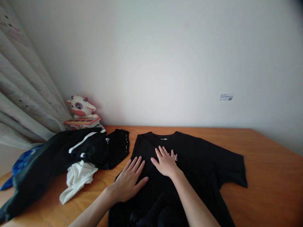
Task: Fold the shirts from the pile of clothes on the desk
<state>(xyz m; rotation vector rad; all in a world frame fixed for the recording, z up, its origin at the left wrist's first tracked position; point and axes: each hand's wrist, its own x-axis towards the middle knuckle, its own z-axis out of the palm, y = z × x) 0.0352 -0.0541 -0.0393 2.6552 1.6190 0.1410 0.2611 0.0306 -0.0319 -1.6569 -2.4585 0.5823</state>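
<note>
A black T-shirt [194,154] lies spread on the wooden table, its neckline toward the wall and one sleeve stretched out to the right. The left sleeve does not show spread out. My left hand [129,181] rests flat on the shirt's left side, fingers apart. Higher up, near the middle of the chest, my right hand [165,162] lies flat with its fingers spread, partly covering a small pink and white print [174,156]. Toward me the lower part of the shirt is bunched up in folds.
Left of the shirt lie dark garments with white stripes [94,148], a crumpled white cloth [79,178] and a blue patterned cloth [25,162]. A cow-shaped toy keyboard [82,112] stands by the curtain [23,91]. The wooden table [270,176] meets a white wall behind.
</note>
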